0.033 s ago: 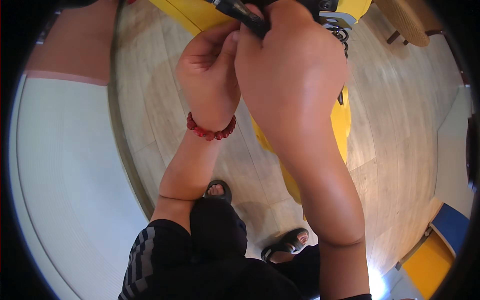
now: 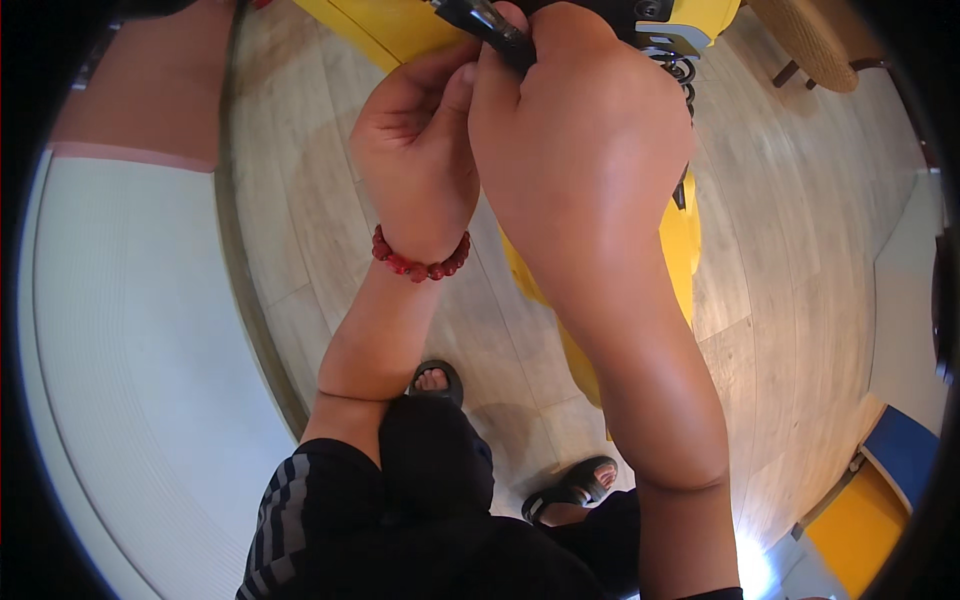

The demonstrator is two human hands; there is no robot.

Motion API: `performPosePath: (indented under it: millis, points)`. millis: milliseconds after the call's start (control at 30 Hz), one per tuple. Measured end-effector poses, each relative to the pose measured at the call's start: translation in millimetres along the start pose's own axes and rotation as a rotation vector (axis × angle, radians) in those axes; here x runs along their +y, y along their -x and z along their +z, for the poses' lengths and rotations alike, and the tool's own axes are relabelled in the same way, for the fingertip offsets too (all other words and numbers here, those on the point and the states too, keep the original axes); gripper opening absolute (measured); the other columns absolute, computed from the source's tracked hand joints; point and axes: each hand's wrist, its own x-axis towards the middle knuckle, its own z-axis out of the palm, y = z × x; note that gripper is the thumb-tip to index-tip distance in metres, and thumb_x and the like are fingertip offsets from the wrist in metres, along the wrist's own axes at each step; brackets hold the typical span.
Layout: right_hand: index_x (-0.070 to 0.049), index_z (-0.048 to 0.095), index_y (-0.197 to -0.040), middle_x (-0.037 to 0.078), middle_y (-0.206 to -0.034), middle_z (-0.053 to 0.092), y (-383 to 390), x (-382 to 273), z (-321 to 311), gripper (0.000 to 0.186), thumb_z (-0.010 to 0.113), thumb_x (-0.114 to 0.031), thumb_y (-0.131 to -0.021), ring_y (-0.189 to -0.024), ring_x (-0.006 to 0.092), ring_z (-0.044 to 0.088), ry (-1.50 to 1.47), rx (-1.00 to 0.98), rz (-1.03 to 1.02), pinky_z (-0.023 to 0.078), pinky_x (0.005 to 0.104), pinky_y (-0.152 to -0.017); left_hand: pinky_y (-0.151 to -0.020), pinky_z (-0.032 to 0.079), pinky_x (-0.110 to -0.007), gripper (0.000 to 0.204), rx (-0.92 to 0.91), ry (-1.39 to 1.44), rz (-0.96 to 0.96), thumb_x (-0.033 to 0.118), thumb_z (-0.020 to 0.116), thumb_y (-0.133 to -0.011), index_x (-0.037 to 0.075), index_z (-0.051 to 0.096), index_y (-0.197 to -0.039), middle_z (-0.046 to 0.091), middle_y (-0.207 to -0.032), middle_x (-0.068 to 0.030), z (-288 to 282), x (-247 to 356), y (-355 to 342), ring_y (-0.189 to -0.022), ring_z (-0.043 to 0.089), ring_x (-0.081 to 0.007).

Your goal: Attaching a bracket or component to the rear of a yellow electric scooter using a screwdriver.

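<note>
At the top of the view my two hands are close together. My right hand [image 2: 585,130] is closed, its thumb side wrapped round a black rod-like handle [image 2: 490,28] that points up and to the left. The kind of tool cannot be made out, and its far end is out of view. Just left of it, my left hand [image 2: 418,150] has curled fingers with the thumb pressed in against them. Whatever they pinch is hidden behind my right hand. A red bead bracelet [image 2: 420,270] circles my left wrist.
A yellow machine or frame [image 2: 690,270] with black parts and a coiled black cable [image 2: 682,68] stands beyond and beneath my hands. A white panelled surface [image 2: 140,330] runs along the left. A woven seat [image 2: 805,40] is at upper right, a yellow-and-blue chair [image 2: 860,525] at lower right.
Hardly anything differs. My right hand and the black handle have shifted very slightly; the grip stays the same.
</note>
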Motion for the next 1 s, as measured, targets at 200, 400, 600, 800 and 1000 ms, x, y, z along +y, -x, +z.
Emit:
performPosePath:
  millis: [200, 400, 600, 800, 1000]
  points:
    - [-0.003, 0.054, -0.075, 0.012, -0.061, 0.058, 8.8, 9.8, 2.0, 0.019, 0.065, -0.017, -0.072, -0.055, 0.0248, 0.057, -0.053, -0.003, 0.059, 0.046, 0.0335, -0.054, -0.072, 0.047, -0.022, 0.016, -0.005, -0.141, 0.029, 0.0, 0.054, -0.085, -0.006, 0.058, -0.099, 0.064, -0.091, -0.0094, 0.8, -3.5, 0.7, -0.079, 0.058, -0.0102]
    - [-0.001, 0.056, -0.085, 0.007, -0.062, 0.058, 13.7, 18.7, -10.8, 0.021, 0.066, -0.016, -0.073, -0.054, 0.0136, 0.052, -0.123, -0.017, 0.154, 0.042, 0.0262, -0.053, -0.069, 0.05, -0.024, 0.016, -0.036, -0.061, 0.003, 0.003, 0.055, -0.085, -0.006, 0.058, -0.098, 0.064, -0.087, -0.0103, -0.4, -3.8, -0.2, -0.074, 0.06, -0.0126]
    - [0.001, 0.055, -0.099, 0.006, -0.08, 0.061, 27.0, 27.2, -43.1, 0.025, 0.061, -0.014, -0.08, -0.065, 0.0077, 0.053, -0.415, -0.136, 0.376, 0.042, 0.021, -0.059, -0.071, 0.053, -0.028, 0.019, -0.099, 0.015, 0.004, 0.007, 0.055, -0.086, -0.006, 0.055, -0.101, 0.064, -0.086, -0.0132, -6.9, -4.8, -1.9, -0.076, 0.063, -0.0175]
    - [0.002, 0.054, -0.112, 0.005, -0.085, 0.058, 42.4, 58.0, -90.4, 0.026, 0.048, -0.008, -0.088, -0.07, 0.0066, 0.053, -0.515, -0.121, 0.408, 0.045, 0.0201, -0.067, -0.074, 0.053, -0.034, 0.021, -0.168, -0.042, 0.038, 0.008, 0.052, -0.088, -0.005, 0.053, -0.105, 0.061, -0.093, -0.0162, -7.1, -7.4, -1.5, -0.083, 0.063, -0.026]
    - [0.003, 0.054, -0.112, 0.005, -0.08, 0.057, 53.6, 68.9, -99.2, 0.027, 0.051, -0.006, -0.086, -0.069, 0.0068, 0.052, -0.471, -0.123, 0.349, 0.042, 0.0178, -0.065, -0.053, 0.043, -0.022, 0.023, 0.058, -0.198, 0.055, 0.015, 0.047, -0.091, -0.003, 0.053, -0.104, 0.055, -0.075, -0.0069, -6.0, 3.5, 5.4, -0.058, 0.052, -0.0126]
